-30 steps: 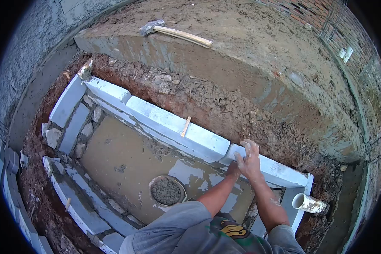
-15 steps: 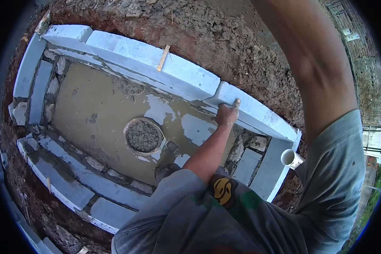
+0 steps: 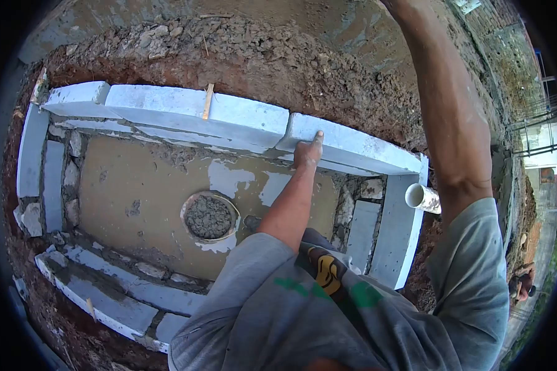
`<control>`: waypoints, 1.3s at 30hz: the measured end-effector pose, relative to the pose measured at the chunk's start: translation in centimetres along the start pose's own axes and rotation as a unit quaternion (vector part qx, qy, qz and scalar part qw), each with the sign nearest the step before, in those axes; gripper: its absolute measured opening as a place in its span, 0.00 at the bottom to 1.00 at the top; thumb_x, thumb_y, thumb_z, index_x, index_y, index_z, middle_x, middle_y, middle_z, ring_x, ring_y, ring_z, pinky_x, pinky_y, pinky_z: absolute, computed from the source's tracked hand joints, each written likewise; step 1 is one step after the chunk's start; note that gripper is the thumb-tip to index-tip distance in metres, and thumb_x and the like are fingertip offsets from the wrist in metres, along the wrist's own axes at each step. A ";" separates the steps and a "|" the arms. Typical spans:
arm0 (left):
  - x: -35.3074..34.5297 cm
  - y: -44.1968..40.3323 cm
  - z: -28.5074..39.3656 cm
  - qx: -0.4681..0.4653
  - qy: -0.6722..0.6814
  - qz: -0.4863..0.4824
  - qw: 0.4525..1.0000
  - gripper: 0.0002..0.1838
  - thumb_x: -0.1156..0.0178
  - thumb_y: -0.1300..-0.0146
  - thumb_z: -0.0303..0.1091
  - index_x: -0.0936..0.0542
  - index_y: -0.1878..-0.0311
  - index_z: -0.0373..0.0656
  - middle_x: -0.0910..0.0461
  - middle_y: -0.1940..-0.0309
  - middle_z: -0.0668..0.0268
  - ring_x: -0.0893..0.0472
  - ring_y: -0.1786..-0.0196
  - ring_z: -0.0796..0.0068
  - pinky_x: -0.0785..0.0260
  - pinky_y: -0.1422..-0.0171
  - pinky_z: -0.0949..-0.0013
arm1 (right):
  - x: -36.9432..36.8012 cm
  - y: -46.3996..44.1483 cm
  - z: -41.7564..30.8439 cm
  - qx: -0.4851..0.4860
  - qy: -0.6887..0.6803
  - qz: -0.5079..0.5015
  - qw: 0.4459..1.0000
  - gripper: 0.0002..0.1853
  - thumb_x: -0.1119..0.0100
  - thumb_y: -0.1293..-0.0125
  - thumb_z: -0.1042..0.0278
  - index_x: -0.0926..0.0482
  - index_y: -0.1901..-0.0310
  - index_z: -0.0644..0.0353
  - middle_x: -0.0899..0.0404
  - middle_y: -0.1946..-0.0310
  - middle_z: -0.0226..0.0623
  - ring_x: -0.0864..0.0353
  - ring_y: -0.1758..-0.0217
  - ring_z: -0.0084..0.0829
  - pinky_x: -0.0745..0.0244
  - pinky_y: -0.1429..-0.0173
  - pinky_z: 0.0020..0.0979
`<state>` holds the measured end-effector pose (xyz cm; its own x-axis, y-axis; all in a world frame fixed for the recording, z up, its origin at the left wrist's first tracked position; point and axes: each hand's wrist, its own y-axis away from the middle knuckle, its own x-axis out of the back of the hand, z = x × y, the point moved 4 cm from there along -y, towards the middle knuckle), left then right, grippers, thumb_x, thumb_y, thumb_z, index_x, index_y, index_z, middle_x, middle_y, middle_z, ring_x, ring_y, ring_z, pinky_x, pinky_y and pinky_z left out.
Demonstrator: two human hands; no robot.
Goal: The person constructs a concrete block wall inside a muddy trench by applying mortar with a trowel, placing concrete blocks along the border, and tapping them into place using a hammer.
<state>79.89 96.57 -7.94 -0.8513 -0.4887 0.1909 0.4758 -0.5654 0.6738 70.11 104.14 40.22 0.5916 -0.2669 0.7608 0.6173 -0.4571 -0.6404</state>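
Under daylight, we are looking down into a muddy pit where the left hand, just off centre toward 1 o'clock, is bearing on a pale block; the thumb is lying on its top and the other fingers are folding against its inner face, though whether they are pinching or only pressing we cannot tell; the right arm is stretching out of view toward 1 o'clock, so we are not seeing the right hand's state.

The block is sitting in the top row at 2 o'clock, its near end standing beside a longer block at 11 o'clock, which is carrying a wood strip; a white pipe is jutting out at 3 o'clock; a bucket of mortar is standing at 8 o'clock on the waterlogged floor.

By our reading, uneven pressure from one hand could be tipping the block inward or pushing it out of line with its neighbour; soft bedding could be letting it sink; slick mud could be costing the worker footing; a stray foot could be upsetting the bucket.
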 end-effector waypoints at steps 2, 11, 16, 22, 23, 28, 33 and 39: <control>-0.2 -0.2 -0.2 0.000 -0.022 0.020 1.000 0.43 0.43 0.52 0.70 0.19 0.58 0.31 0.21 0.56 0.43 0.23 0.48 0.46 0.33 0.44 0.54 | 3.8 10.2 5.2 -0.165 -0.071 -0.057 0.982 0.18 0.44 0.35 0.58 0.28 0.48 0.59 0.25 0.69 0.32 0.26 0.69 0.23 0.29 0.65 0.25; -0.1 0.9 0.6 -0.032 0.072 0.028 0.997 0.41 0.40 0.49 0.65 0.21 0.58 0.25 0.20 0.56 0.46 0.21 0.50 0.54 0.33 0.45 0.58 | 4.3 37.3 5.8 -0.517 -0.256 0.011 0.817 0.16 0.44 0.34 0.56 0.32 0.61 0.63 0.34 0.84 0.27 0.36 0.89 0.18 0.39 0.86 0.22; -0.4 0.5 0.3 -0.001 0.135 0.008 0.991 0.44 0.34 0.51 0.61 0.26 0.51 0.21 0.24 0.49 0.46 0.25 0.48 0.56 0.35 0.42 0.60 | -0.9 42.5 7.9 -0.517 -0.145 -0.054 0.842 0.23 0.48 0.34 0.53 0.31 0.57 0.72 0.26 0.81 0.50 0.21 0.75 0.44 0.26 0.69 0.40; -0.2 0.4 0.4 0.041 0.126 0.037 0.990 0.47 0.32 0.52 0.59 0.30 0.46 0.20 0.27 0.45 0.48 0.27 0.45 0.59 0.37 0.40 0.59 | -10.8 45.0 8.5 -0.498 -0.054 -0.209 0.840 0.23 0.48 0.36 0.55 0.31 0.52 0.70 0.22 0.72 0.61 0.21 0.64 0.58 0.26 0.57 0.50; -0.4 0.3 1.0 0.044 0.134 0.038 0.989 0.47 0.31 0.52 0.58 0.30 0.46 0.20 0.27 0.45 0.48 0.27 0.45 0.60 0.37 0.40 0.59 | -11.2 44.7 8.9 -0.494 -0.053 -0.219 0.840 0.22 0.48 0.37 0.56 0.31 0.52 0.70 0.22 0.71 0.61 0.21 0.64 0.59 0.26 0.57 0.51; -0.1 0.8 0.8 0.029 0.169 0.006 0.985 0.45 0.31 0.52 0.56 0.30 0.46 0.20 0.27 0.45 0.49 0.27 0.46 0.59 0.37 0.40 0.59 | -9.3 44.3 7.9 -0.475 -0.079 -0.164 0.861 0.22 0.48 0.36 0.55 0.31 0.55 0.70 0.24 0.75 0.62 0.22 0.68 0.60 0.28 0.63 0.52; -0.1 -0.5 0.1 0.025 0.145 0.005 0.989 0.45 0.31 0.51 0.56 0.31 0.45 0.20 0.28 0.45 0.48 0.29 0.45 0.59 0.39 0.38 0.57 | -6.5 41.4 6.1 -0.480 -0.095 -0.148 0.859 0.22 0.50 0.35 0.54 0.33 0.54 0.69 0.22 0.75 0.58 0.22 0.69 0.59 0.27 0.61 0.53; -0.3 -0.4 -0.5 0.029 0.163 -0.050 0.985 0.49 0.33 0.50 0.59 0.34 0.43 0.18 0.31 0.42 0.47 0.30 0.42 0.57 0.42 0.35 0.52 | -11.7 45.3 8.6 -0.469 -0.037 -0.233 0.851 0.18 0.50 0.35 0.56 0.33 0.58 0.66 0.23 0.73 0.57 0.22 0.65 0.58 0.28 0.59 0.52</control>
<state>80.07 96.61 -8.59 -0.7725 -0.6253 -0.1101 0.3724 -0.5867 0.7191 95.64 93.88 1.43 0.4487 0.1671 0.8779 0.1299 -0.9841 0.1209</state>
